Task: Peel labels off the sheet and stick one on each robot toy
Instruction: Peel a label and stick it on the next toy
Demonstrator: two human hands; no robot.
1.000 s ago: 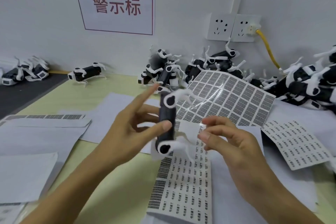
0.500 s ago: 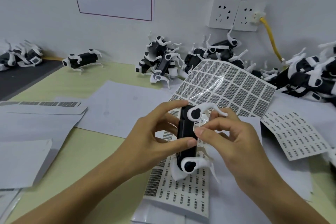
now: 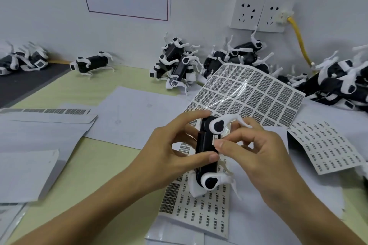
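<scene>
My left hand (image 3: 169,151) grips a black robot toy (image 3: 206,145) with white legs, held upright over the label sheet (image 3: 199,211). Its thumb lies across the body and its fingers wrap round the back. My right hand (image 3: 258,151) pinches a small white label (image 3: 216,137) against the toy's right side, thumb tip on it, between the two leg joints. Most of the label is hidden by the thumb.
A large curled label sheet (image 3: 249,93) lies behind my hands and another sheet (image 3: 328,145) to the right. Robot toys are piled at the back middle (image 3: 177,61), at the right (image 3: 338,81) and far left (image 3: 23,59); a single toy (image 3: 91,63) stands alone. White backing papers (image 3: 39,135) cover the left.
Both hands came lower and closer together. My right hand brought the peeled label from beside the toy onto its right side. My left forefinger folded round the toy's top.
</scene>
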